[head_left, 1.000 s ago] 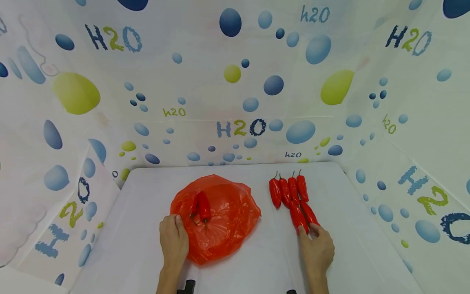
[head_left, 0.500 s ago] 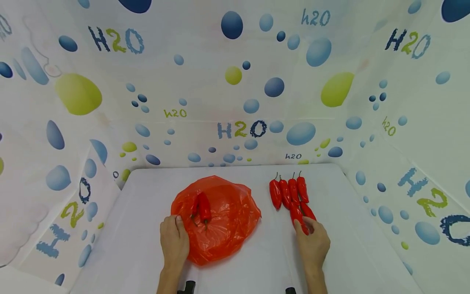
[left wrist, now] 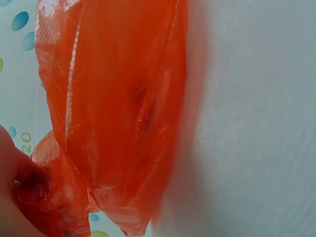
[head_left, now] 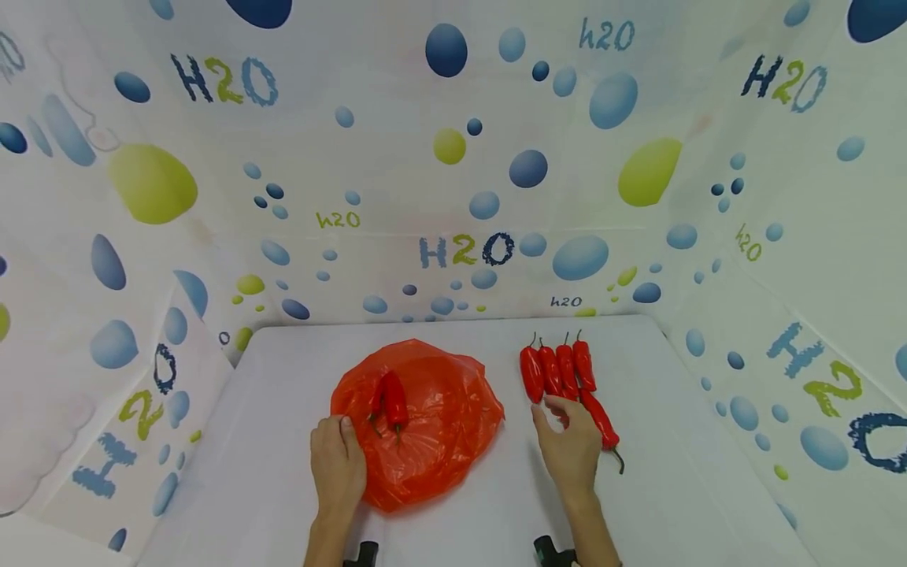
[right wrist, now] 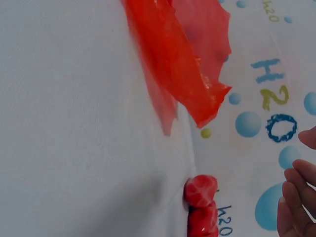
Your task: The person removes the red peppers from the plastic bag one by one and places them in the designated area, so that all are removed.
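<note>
A red plastic bag (head_left: 439,465) lies spread on the table, and two red chili peppers (head_left: 395,400) sit in its opening. My left hand (head_left: 338,465) grips the bag's left rim; the left wrist view shows the bag's side (left wrist: 118,98) close up. Over the table right of the bag, my right hand (head_left: 569,447) has thumb and fingers apart, with nothing seen between them in the right wrist view (right wrist: 298,197). Just beyond it stands a row of several chili peppers (head_left: 531,374). One chili pepper (head_left: 598,419) lies right of this hand; another is mostly hidden behind it.
The white table (head_left: 694,488) runs back to a wall sheet (head_left: 397,142) printed with drops and "H2O" lettering. Dark wrist-mounted pieces (head_left: 365,554) show at the bottom edge of the head view. The bag's loose edge (right wrist: 207,108) rises in the right wrist view.
My right hand has let go of the front chili peppers and moved left and slightly forward. The right front pepper's stem is now uncovered. My left hand stays on the bag.
</note>
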Tool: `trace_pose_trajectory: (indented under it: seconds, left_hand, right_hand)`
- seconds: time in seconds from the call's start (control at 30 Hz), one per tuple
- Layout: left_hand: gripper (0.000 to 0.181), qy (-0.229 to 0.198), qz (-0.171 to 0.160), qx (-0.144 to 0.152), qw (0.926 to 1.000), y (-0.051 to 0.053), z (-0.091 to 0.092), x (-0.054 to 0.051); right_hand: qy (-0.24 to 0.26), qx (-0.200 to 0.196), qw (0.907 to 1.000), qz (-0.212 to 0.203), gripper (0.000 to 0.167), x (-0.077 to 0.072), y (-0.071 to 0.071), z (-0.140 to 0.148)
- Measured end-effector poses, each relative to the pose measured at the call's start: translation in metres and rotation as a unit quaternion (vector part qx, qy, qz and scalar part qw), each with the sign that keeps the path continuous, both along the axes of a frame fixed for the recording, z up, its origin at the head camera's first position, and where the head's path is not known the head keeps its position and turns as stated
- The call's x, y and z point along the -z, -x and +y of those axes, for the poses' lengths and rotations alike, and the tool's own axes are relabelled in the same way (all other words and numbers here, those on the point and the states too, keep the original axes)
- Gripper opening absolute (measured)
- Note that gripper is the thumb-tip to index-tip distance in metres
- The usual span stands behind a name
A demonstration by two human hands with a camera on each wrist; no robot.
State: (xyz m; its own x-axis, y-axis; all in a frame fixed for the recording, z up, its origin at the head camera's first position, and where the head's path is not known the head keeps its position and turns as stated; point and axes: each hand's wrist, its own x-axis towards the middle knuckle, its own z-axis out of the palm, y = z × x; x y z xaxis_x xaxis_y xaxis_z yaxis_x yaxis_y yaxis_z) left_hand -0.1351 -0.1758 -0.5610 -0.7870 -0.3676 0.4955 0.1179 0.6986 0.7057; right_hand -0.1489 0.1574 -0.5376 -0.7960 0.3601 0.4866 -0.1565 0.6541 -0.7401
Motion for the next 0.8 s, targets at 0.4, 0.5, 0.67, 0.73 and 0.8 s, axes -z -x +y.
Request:
trace_pose_trajectory:
  seconds: [0.4,0.5,0.67,0.73,0.8]
  left_hand:
    - [0.017,0.000,-0.010,-0.004,0.9999,-0.001,0.001,0.000]
    - [0.017,0.003,-0.005,-0.004,1.0000,-0.001,0.001,0.000]
    - [0.017,0.008,0.000,-0.006,1.0000,-0.001,0.000,0.000]
    - [0.016,0.008,-0.002,-0.007,0.9999,-0.001,0.000,0.000]
    - [0.016,0.007,-0.007,-0.008,0.9999,-0.001,0.000,0.000]
  right_hand:
    - [0.021,-0.092,0.9953,-0.017,0.029,-0.015,0.016,-0.046]
    - [0.010,-0.116,0.9930,-0.019,0.028,-0.016,0.019,-0.056]
    - [-0.003,-0.161,0.9867,-0.020,0.026,-0.017,0.020,-0.075]
    - [-0.009,-0.176,0.9842,-0.019,0.026,-0.016,0.019,-0.083]
    - [-0.014,-0.186,0.9820,-0.028,0.026,-0.014,0.019,-0.090]
